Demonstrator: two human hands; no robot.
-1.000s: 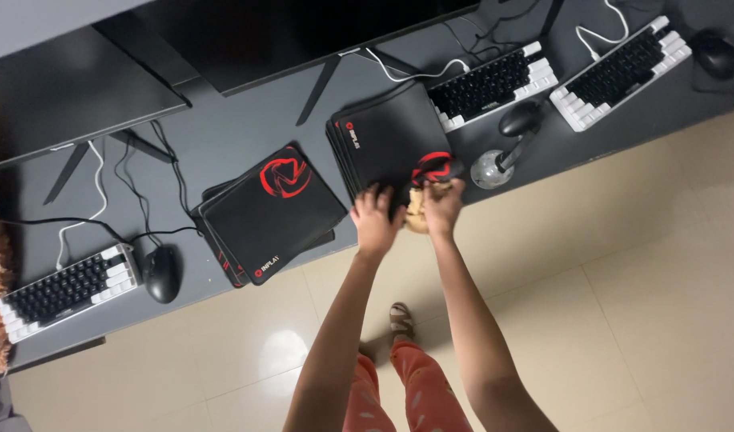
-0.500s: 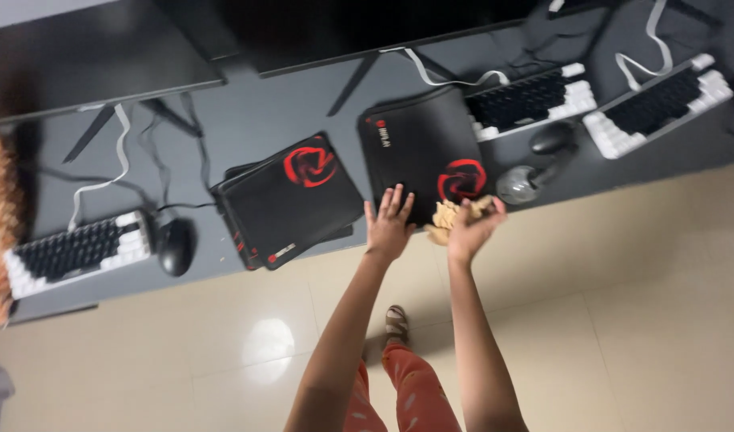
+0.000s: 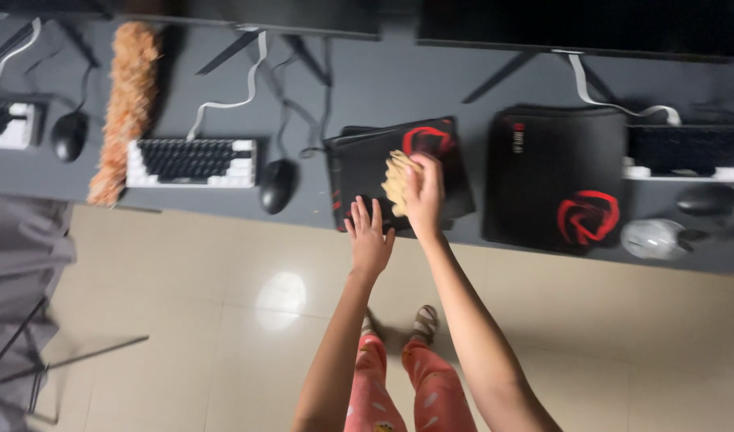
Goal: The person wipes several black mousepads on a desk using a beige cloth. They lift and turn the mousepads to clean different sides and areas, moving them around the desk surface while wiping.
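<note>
Near the middle of the frame, the right hand [image 3: 425, 192] is closing its fingers around a crumpled beige cloth [image 3: 397, 181] and pressing it onto a black mouse pad with a red emblem [image 3: 367, 164], which is lying slightly askew on the dark grey surface [image 3: 399, 88]. Just below and to the left, the left hand [image 3: 369, 240] is spreading its fingers flat and empty, resting on the pad's near edge. Left of the pad, a black mouse [image 3: 276, 185] is sitting beside a black-and-white keyboard [image 3: 192, 162], and a fluffy orange duster [image 3: 125, 108] is lying further left. To the right of centre, a second, larger black mouse pad [image 3: 555, 180] is lying flat. The beige tiled floor [image 3: 183, 320] is filling the lower frame.
</note>
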